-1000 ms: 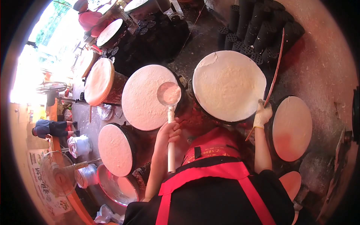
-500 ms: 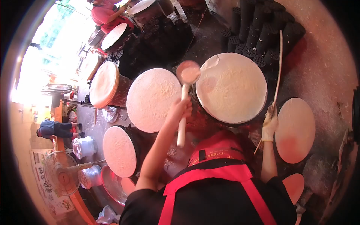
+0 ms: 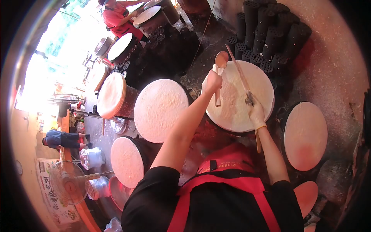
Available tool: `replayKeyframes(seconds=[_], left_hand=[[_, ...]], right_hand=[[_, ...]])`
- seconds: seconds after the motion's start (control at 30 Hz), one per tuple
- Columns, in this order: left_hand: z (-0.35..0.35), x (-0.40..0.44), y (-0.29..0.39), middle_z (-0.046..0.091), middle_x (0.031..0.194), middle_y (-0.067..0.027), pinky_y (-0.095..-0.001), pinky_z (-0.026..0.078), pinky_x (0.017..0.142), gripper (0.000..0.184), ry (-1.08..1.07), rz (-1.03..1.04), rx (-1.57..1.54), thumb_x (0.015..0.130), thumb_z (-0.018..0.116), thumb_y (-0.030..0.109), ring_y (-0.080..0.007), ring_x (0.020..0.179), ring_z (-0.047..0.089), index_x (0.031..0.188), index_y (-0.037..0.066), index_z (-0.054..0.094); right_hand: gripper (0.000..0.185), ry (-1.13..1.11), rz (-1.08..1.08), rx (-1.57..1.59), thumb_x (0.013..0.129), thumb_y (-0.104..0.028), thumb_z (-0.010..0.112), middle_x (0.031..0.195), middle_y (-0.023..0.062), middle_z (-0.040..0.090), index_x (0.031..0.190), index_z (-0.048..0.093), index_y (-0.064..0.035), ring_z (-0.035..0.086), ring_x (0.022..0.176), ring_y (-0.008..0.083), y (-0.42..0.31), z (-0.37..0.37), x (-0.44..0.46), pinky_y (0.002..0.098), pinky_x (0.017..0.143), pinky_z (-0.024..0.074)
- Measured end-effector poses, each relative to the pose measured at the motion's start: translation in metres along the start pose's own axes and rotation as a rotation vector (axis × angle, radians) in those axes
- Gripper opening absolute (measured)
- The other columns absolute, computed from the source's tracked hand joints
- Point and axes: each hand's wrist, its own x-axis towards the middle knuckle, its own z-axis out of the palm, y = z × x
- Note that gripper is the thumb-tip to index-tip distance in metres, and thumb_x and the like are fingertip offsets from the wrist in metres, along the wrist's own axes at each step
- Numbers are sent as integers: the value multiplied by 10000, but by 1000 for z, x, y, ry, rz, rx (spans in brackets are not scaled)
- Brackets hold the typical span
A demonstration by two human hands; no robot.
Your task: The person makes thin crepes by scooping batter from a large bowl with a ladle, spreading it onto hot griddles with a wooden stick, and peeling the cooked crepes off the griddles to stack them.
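My left hand (image 3: 213, 82) is closed round the pale handle of a ladle (image 3: 222, 58). The ladle's brownish bowl is tilted over the upper left edge of a round griddle (image 3: 266, 102) coated with pale batter. My right hand (image 3: 256, 111), in a pale work glove with darkened fingers, grips a long, thin wooden stick (image 3: 239, 69). That stick slants across the griddle, its far end past the upper rim and its near end below my wrist. Whether it touches the batter I cannot tell. Left of my left forearm sits another coated griddle (image 3: 160, 110).
More coated griddles stand around, one at the right (image 3: 305, 136) and one at lower left (image 3: 126, 162). Black perforated coal cylinders (image 3: 266, 31) are stacked behind. A fan (image 3: 69, 183) stands at left. Two people (image 3: 116, 17) are farther off, one in red by another griddle.
My left hand has moved up and right, tilting the ladle over the central griddle. My gloved right hand has swung left with the stick, from beside the griddle to above it.
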Motion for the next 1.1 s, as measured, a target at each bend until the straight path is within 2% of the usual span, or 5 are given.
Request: replayKeyframes(seconds=[0.23,0.33,0.63,0.83,1.1], left_hand=[[2,-15,-19,623,832,-306,-427,518,488,282,40,22,49,808,468,10,-391,627,664,1041,-148,447],[-5,-28,-20,619,805,-287,-423,517,484,267,29,-28,-28,808,471,11,-373,616,663,1020,-149,444],[-10,-58,-47,548,746,-146,-358,473,420,257,75,-145,-385,842,496,42,-218,523,576,1053,-91,431],[-15,-73,-71,518,766,-131,-360,460,414,201,140,-255,-471,852,520,53,-207,517,544,991,-53,420],[-23,-81,-123,526,718,-134,-337,433,396,116,80,-340,-774,866,494,42,-192,488,525,878,-61,442]], right_hand=[[505,-9,65,-1220,908,-184,552,1058,142,690,1406,493,-248,671,897,290,-66,19,-24,390,796,507],[478,-7,37,-1286,918,-339,529,1056,186,673,1391,502,-276,652,905,378,-55,27,-31,474,766,507],[470,-69,-69,-1313,929,-339,504,927,212,672,1384,515,-225,643,845,401,-37,45,-65,497,766,501],[442,-87,-136,-1291,929,-321,498,847,202,666,1349,551,-195,644,817,394,-35,56,-91,492,748,502],[425,-176,-80,-1188,913,-230,553,1080,214,656,1330,565,-149,621,927,423,-29,73,-121,483,841,490]])
